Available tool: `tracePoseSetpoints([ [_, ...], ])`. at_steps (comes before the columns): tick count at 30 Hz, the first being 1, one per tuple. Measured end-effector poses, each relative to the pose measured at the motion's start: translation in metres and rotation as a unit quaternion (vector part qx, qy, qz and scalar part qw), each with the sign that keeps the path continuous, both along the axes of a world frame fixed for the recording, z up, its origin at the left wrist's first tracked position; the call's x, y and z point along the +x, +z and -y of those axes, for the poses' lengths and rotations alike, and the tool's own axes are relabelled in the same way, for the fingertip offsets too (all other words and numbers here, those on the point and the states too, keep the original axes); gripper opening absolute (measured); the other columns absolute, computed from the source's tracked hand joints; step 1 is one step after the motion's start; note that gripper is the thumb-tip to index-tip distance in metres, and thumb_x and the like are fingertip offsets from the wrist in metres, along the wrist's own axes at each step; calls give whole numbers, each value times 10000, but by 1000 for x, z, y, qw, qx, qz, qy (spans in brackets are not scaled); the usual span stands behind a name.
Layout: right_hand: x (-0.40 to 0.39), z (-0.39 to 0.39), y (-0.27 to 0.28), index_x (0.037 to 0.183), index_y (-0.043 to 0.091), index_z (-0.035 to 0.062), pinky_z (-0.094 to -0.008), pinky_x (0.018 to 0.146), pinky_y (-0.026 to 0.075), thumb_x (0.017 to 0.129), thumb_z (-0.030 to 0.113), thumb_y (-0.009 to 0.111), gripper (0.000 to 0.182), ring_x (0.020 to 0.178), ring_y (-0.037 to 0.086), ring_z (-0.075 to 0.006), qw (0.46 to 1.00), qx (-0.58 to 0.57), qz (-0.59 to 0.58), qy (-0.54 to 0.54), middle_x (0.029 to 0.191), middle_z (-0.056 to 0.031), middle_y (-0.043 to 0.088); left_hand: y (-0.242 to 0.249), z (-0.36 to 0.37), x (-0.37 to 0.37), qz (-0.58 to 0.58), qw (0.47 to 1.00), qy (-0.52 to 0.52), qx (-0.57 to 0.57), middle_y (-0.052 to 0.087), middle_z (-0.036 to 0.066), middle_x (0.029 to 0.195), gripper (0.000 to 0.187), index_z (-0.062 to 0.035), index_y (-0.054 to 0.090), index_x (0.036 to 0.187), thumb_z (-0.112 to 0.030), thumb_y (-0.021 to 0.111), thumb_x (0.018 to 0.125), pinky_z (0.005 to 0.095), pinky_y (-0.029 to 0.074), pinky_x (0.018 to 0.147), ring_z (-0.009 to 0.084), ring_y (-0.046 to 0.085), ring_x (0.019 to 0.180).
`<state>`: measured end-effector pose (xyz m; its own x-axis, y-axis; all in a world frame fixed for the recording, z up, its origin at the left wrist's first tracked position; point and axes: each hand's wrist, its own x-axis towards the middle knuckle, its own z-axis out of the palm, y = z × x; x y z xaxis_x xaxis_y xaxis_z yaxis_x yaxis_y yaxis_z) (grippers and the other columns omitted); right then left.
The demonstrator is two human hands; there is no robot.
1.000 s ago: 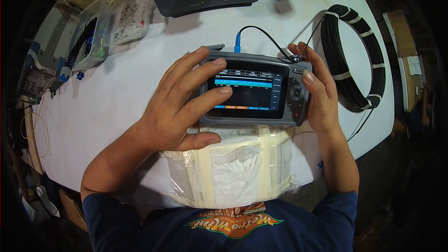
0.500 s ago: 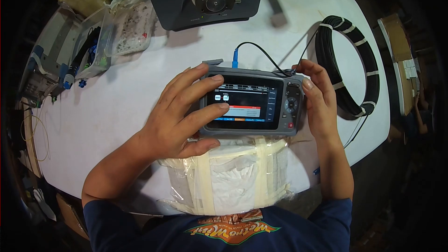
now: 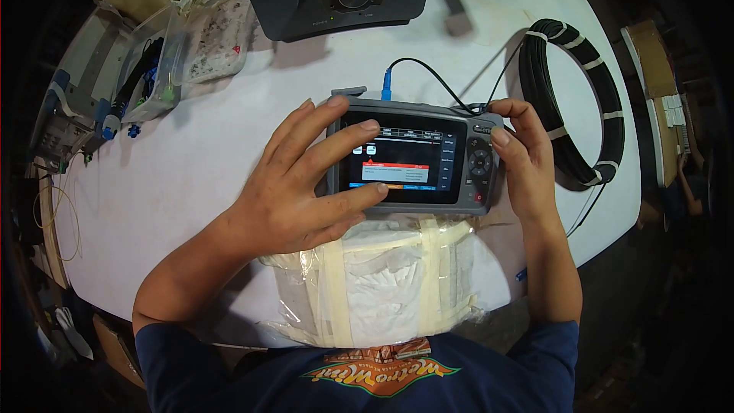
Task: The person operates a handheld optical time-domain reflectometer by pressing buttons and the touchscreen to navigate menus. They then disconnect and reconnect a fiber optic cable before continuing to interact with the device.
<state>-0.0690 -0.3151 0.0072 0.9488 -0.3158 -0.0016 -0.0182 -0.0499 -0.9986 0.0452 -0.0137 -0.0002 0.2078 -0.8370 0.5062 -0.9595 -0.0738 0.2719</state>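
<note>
A grey handheld OTDR (image 3: 397,204) with a lit screen stands tilted toward me, propped at a wrapped bundle. My left hand (image 3: 287,183) lies over the screen's left side with its fingers spread. Its index fingertip is right at the orange tab along the screen's bottom edge; other fingertips reach the device's upper left. A red-headed pop-up box shows on the display. My right hand (image 3: 524,153) grips the upper right corner, thumb on the front and index finger over the top. A blue fiber connector (image 3: 387,84) is plugged into the top, its black cable (image 3: 436,76) curving toward my right hand.
Below the OTDR lies a bundle in clear plastic and cream tape (image 3: 382,283). To the right sits a coil of black cable (image 3: 535,92). A dark ETN 3000 machine (image 3: 290,8) stands at the back. Plastic containers (image 3: 218,38) and another instrument (image 3: 76,122) fill the left.
My left index finger has moved down from mid-screen to the bottom tabs, and the thumb has drawn in beneath it. My right hand keeps its grip on the OTDR.
</note>
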Motion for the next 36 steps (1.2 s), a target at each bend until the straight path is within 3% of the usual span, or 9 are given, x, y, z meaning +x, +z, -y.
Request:
tracePoseSetpoints([
  [8, 0, -4, 2, 1247, 554, 13, -235, 859, 494, 931, 263, 770, 458, 949, 599, -78, 1000, 0, -1, -8, 1068, -50, 652, -3, 0, 3, 1, 1000, -3, -11, 469, 227, 1525, 371, -193, 735, 1212, -365, 760, 884, 609, 357, 1164, 487, 395, 1440],
  [10, -1, -5, 2, 1254, 545, 7, -229, 855, 490, 930, 257, 769, 467, 933, 602, -80, 1000, -5, -1, -8, 1032, -62, 662, -6, -1, 4, -35, 999, -7, -36, 456, 253, 1520, 471, -161, 652, 1316, -429, 717, 935, 585, 371, 1162, 494, 410, 1430],
  [16, 0, -1, 0, 1259, 539, 4, -224, 824, 491, 927, 243, 769, 469, 933, 607, -91, 999, -49, 7, 0, 1018, -83, 671, -11, -1, 11, -43, 998, 3, -56, 450, 278, 1515, 667, -107, 507, 1441, -468, 728, 925, 569, 369, 1166, 504, 416, 1431],
  [36, 1, 0, -1, 1339, 498, 19, -261, 889, 486, 925, 247, 762, 541, 1017, 609, -138, 996, -75, 34, -29, 1043, -108, 694, -6, 0, 10, -65, 991, -10, -120, 530, 247, 1449, 535, -102, 573, 1319, -353, 782, 895, 538, 458, 1105, 469, 519, 1349],
])
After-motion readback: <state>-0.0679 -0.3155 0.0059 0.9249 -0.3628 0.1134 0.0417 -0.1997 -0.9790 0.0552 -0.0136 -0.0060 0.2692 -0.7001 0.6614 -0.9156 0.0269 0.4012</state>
